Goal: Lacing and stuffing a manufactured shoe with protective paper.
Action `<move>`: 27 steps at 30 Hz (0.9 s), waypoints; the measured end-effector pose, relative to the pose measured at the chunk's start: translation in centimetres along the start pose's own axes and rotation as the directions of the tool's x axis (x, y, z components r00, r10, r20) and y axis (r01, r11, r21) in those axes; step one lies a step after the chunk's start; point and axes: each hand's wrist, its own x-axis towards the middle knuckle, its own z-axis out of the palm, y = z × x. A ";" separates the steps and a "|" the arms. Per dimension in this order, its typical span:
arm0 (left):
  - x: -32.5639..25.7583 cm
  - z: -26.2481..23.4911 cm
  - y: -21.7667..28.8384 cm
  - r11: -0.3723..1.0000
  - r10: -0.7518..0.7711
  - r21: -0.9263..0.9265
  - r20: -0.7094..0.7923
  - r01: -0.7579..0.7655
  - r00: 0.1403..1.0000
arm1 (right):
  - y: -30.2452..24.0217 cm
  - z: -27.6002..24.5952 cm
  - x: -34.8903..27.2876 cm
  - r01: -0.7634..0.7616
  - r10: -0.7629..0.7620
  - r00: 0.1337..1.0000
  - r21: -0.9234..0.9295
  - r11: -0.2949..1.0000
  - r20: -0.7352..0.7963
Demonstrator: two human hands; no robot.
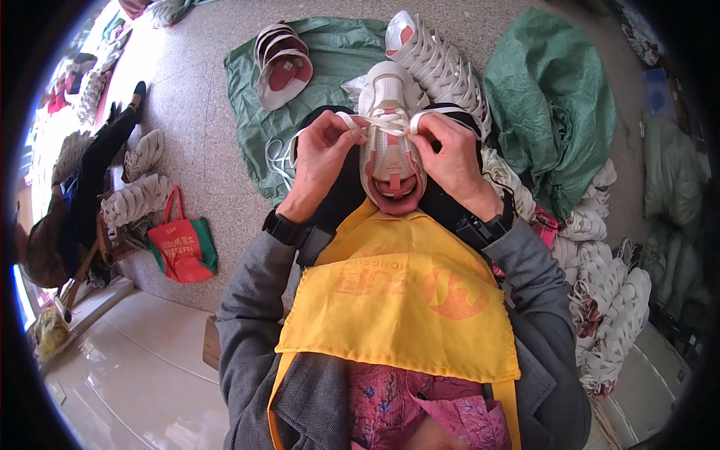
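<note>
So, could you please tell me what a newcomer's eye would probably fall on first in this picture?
Probably the bright yellow apron on the person's front, low in the middle. Just above it, the left hand and right hand pinch the white laces of a white-and-pink shoe. Next might come the red-and-green bag on the floor at left and the green sack at upper right.

Shoe point(389, 159) before apron point(375, 307); tote bag point(182, 246) on floor point(187, 142) left; sack point(547, 97) right.
</note>
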 end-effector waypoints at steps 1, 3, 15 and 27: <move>0.0 0.1 -0.1 1.000 0.004 -0.020 -0.005 -0.004 1.000 | 0.0 0.0 0.0 -0.035 0.035 0.999 0.035 0.999 -0.003; -0.1 0.2 -0.3 0.999 0.012 -0.051 -0.008 -0.012 1.000 | 0.3 0.1 -0.3 -0.109 0.110 0.994 0.105 0.988 -0.007; -0.2 0.4 -0.3 0.887 0.085 0.460 -0.077 -0.040 0.993 | 0.5 0.6 -0.7 -0.165 0.173 0.984 0.141 0.976 -0.047; -0.1 2.9 0.6 0.575 0.457 0.713 0.127 -0.401 0.880 | 0.3 0.3 -0.6 -0.221 0.226 0.974 0.137 0.966 -0.026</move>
